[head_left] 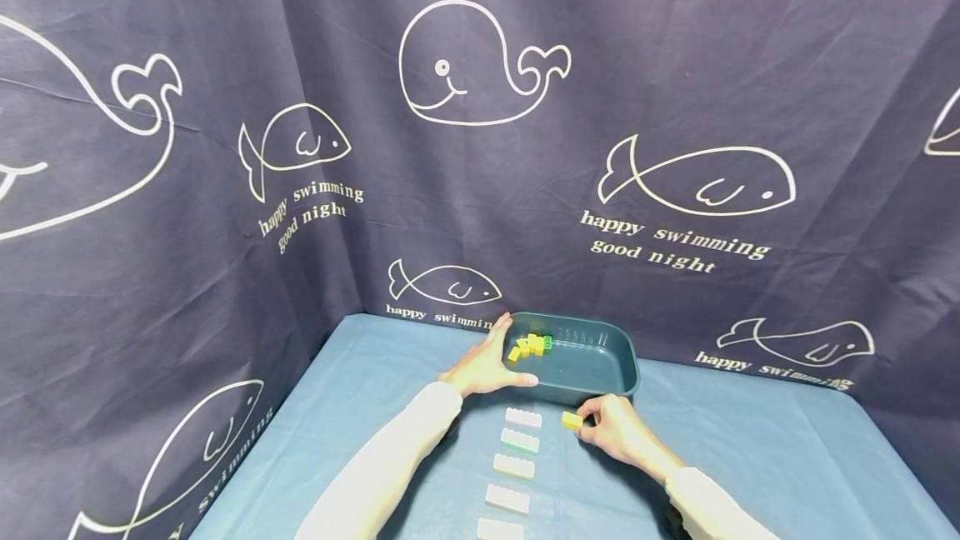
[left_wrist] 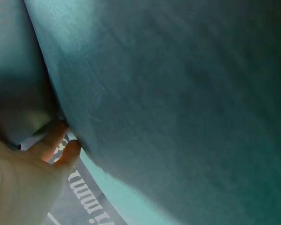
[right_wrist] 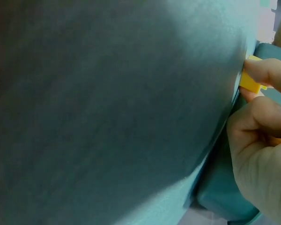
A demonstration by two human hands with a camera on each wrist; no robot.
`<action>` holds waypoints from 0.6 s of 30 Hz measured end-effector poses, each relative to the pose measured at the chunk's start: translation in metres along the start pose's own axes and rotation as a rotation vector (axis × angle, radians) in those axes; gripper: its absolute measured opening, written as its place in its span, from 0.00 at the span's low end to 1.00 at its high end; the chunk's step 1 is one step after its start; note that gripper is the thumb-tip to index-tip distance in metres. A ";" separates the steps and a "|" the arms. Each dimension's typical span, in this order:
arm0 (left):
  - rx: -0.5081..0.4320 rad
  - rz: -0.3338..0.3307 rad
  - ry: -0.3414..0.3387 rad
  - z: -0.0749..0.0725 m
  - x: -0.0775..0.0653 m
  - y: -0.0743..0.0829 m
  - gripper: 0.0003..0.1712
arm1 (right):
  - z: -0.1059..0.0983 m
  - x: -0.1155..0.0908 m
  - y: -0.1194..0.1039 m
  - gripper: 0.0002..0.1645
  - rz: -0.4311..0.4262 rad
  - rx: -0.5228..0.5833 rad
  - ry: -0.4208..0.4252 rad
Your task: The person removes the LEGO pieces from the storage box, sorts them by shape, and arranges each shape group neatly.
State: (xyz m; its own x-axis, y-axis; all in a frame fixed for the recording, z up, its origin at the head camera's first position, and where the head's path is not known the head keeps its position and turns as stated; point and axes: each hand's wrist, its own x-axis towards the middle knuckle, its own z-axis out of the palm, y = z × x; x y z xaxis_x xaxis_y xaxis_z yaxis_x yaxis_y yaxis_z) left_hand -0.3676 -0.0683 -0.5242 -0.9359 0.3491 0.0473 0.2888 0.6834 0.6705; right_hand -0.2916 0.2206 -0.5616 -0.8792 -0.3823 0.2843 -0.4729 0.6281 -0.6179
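My right hand (head_left: 617, 430) pinches a small yellow toy brick (head_left: 572, 420) between thumb and fingertips, just in front of the dark teal basin (head_left: 628, 357). In the right wrist view the same yellow brick (right_wrist: 251, 80) shows at the fingertips, low by the table. The left hand (head_left: 483, 367) rests against the basin's left end, its fingers spread toward the back corner and its thumb straight along the near rim. Inside the basin, at the left, lie several yellow bricks (head_left: 536, 344) and a green brick (head_left: 547, 343).
A column of pale bricks runs toward me on the blue table (head_left: 592, 494), from a pinkish one (head_left: 523, 417) through a mint-edged one (head_left: 520, 440) to a whitish one (head_left: 500, 530). Behind the basin hangs a dark curtain (head_left: 525, 215) printed with whales and fish.
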 end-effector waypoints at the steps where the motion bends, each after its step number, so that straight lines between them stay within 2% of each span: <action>1: 0.000 0.001 0.000 0.000 0.000 0.000 0.75 | 0.001 0.000 0.003 0.07 -0.017 -0.008 0.008; 2: -0.001 0.001 0.001 0.001 0.000 -0.001 0.75 | 0.000 -0.001 0.002 0.08 -0.021 -0.014 0.018; 5: -0.003 0.003 0.000 0.002 0.000 -0.002 0.76 | -0.006 -0.004 -0.010 0.13 0.044 -0.030 0.008; 8: -0.003 0.006 -0.004 0.002 0.000 -0.002 0.76 | -0.017 -0.006 -0.030 0.18 0.169 -0.037 -0.005; 11: -0.007 0.008 -0.004 0.001 0.000 -0.002 0.75 | -0.024 -0.005 -0.038 0.19 0.242 -0.052 -0.019; 18: -0.008 0.022 -0.003 0.000 0.001 -0.002 0.76 | -0.033 -0.001 -0.045 0.15 0.281 -0.045 -0.037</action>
State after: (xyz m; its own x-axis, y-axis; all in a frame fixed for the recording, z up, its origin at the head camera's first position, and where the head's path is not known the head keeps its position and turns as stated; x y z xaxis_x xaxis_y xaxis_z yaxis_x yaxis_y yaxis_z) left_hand -0.3689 -0.0694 -0.5261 -0.9286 0.3662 0.0597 0.3076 0.6701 0.6755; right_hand -0.2715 0.2151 -0.5102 -0.9738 -0.2132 0.0790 -0.2140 0.7423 -0.6349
